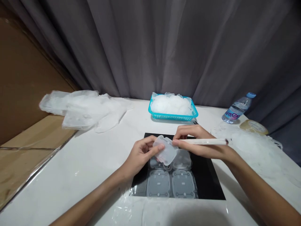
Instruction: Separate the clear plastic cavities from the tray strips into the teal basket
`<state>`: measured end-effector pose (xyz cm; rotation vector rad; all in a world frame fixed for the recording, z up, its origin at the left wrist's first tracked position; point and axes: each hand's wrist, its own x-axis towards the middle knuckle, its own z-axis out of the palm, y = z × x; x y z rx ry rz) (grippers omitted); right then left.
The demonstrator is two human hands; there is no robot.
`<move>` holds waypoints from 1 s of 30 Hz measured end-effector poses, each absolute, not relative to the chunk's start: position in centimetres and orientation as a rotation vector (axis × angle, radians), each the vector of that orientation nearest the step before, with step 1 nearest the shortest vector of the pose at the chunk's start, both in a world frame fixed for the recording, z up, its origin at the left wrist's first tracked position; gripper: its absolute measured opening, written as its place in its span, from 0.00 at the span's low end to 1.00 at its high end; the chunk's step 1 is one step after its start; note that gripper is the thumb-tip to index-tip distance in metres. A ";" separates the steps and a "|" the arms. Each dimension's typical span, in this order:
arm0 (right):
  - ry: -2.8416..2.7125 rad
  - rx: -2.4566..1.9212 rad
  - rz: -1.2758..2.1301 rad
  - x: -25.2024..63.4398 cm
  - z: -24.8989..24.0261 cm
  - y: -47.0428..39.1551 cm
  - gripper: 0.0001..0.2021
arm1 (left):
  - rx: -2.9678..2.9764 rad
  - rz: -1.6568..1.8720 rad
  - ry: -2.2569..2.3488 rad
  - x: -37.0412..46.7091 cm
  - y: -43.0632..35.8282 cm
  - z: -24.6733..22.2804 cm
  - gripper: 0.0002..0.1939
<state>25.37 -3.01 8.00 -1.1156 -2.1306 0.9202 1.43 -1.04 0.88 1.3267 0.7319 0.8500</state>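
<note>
My left hand (pixel 147 150) pinches a translucent squarish plastic piece (pixel 166 152) by its left side, thumb on top. A slim white pen-like tool (pixel 203 142) lies in my right hand (pixel 195 139), whose fingertips meet the piece's upper right edge. The tool's dark end points right; its other end is hidden at the fingers. Beneath both hands is a black sheet (pixel 208 185). On it lie several similar clear pieces, among them one at the lower left (pixel 158 183) and one at the lower right (pixel 184 184).
A blue basket (pixel 174 117) of white translucent pieces stands at the back of the white table (pixel 101 157). Crumpled plastic bags (pixel 87 110) lie back left, beside cardboard (pixel 30 138). To the right are a water bottle (pixel 237 110), a tape roll (pixel 254 126) and a translucent heap (pixel 256 150).
</note>
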 end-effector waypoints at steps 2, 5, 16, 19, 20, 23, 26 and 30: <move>-2.014 -1.164 1.037 25.3 7.9 -2.8 0.12 | 1.257 0.779 0.690 1.5 -1.1 1.1 0.14; -1.888 -1.211 1.205 25.3 7.6 -2.6 0.14 | 1.179 0.710 0.650 1.4 -1.1 1.2 0.15; -1.861 -1.202 1.314 25.8 7.1 -2.1 0.15 | 1.001 0.729 0.568 1.4 -0.7 0.8 0.20; -1.887 -1.208 1.316 25.9 6.9 -1.9 0.15 | 1.011 0.729 0.558 1.3 -0.6 0.6 0.24; -1.890 -1.209 1.317 26.0 6.9 -1.9 0.15 | 1.015 0.728 0.552 1.3 -0.5 0.5 0.26; -1.891 -1.200 1.313 26.0 6.7 -1.8 0.15 | 1.046 0.728 0.549 1.1 -0.4 0.3 0.28; -1.911 -1.190 1.281 26.1 6.5 -1.6 0.15 | 1.103 0.745 0.569 0.9 -0.4 0.4 0.23; -1.926 -1.208 1.241 26.2 6.3 -1.4 0.15 | 1.175 0.716 0.595 0.6 -0.4 0.5 0.17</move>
